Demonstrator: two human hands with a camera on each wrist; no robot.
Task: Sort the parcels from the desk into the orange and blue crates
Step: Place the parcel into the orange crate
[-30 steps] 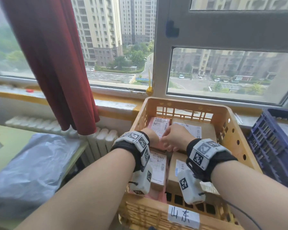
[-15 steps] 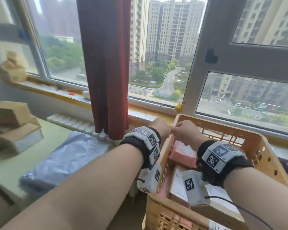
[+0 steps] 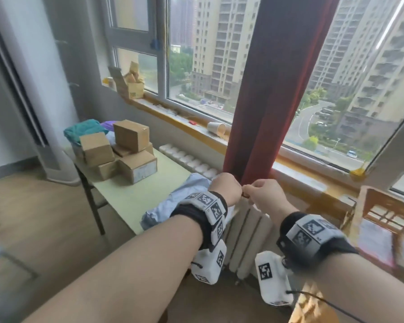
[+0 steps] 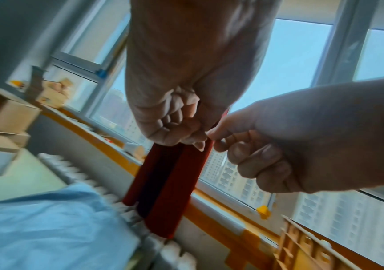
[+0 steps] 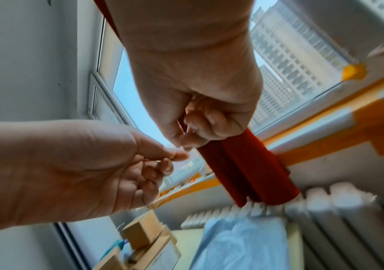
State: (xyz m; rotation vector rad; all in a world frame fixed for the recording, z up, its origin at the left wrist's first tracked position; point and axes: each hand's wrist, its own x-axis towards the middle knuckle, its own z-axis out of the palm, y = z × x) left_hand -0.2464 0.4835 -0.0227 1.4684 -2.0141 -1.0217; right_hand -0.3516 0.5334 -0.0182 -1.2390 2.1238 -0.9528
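Several brown cardboard parcels (image 3: 124, 155) are stacked at the far end of the pale green desk (image 3: 149, 190). A grey-blue plastic mailer (image 3: 187, 197) lies on the desk's near end, also seen in the left wrist view (image 4: 47, 228). My left hand (image 3: 225, 188) and right hand (image 3: 264, 194) hover side by side in the air above the mailer's right edge, in front of the red curtain's hem. Both are curled into loose fists, fingertips nearly touching, with no parcel in either (image 4: 174, 126) (image 5: 204, 126). The orange crate (image 3: 387, 220) with parcels inside stands at the right edge. The blue crate is out of view.
A red curtain (image 3: 273, 89) hangs just behind my hands. Below them is a white radiator (image 3: 247, 236) between desk and crate. The windowsill holds a tipped paper cup (image 3: 216, 128) and small cartons (image 3: 128, 82). Teal cloth (image 3: 84, 129) lies behind the parcels. Wooden floor lies left.
My hands came up out of the orange crate and moved left toward the desk, staying together and curled. The view swung left, bringing the stacked parcels in.
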